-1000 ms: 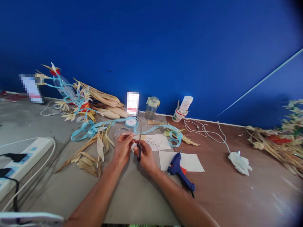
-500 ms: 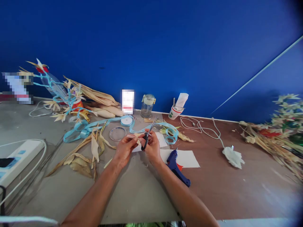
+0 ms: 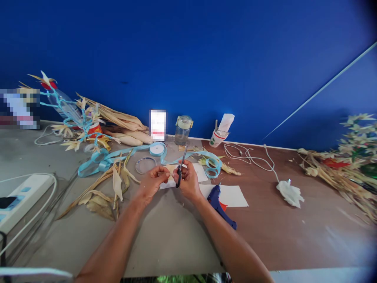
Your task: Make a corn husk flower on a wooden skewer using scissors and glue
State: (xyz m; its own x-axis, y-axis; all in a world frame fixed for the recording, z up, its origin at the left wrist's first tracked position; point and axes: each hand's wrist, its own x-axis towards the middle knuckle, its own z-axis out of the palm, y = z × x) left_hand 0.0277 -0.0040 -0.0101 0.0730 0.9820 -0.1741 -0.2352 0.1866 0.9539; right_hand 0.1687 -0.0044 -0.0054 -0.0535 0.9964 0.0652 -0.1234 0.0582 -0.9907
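My right hand [image 3: 190, 182] is closed round the dark handles of a pair of scissors [image 3: 183, 155], whose blades point up and away from me. Thumb and fingers of my left hand [image 3: 154, 181] are pinched on a small pale piece of corn husk [image 3: 170, 169], partly hidden by the fingers. Both hands are close together over white paper [image 3: 203, 175]. To the right of my right hand, a blue glue gun [image 3: 216, 200] lies partly on another white sheet [image 3: 237, 195]. Dried corn husks [image 3: 118, 184] lie left of my left hand.
Light blue ribbon [image 3: 100, 161] and its spool [image 3: 157, 149] lie behind a clear tape-like ring [image 3: 145, 165]. A glass jar [image 3: 183, 131] and a paper cup [image 3: 218, 138] stand by the wall. A power strip [image 3: 26, 200] is at left, a white cable [image 3: 250, 161] at right.
The scissors have turned more upright, their tips moving left. My hands have drawn slightly apart, the left shifting a little to the left. The view has moved slightly.
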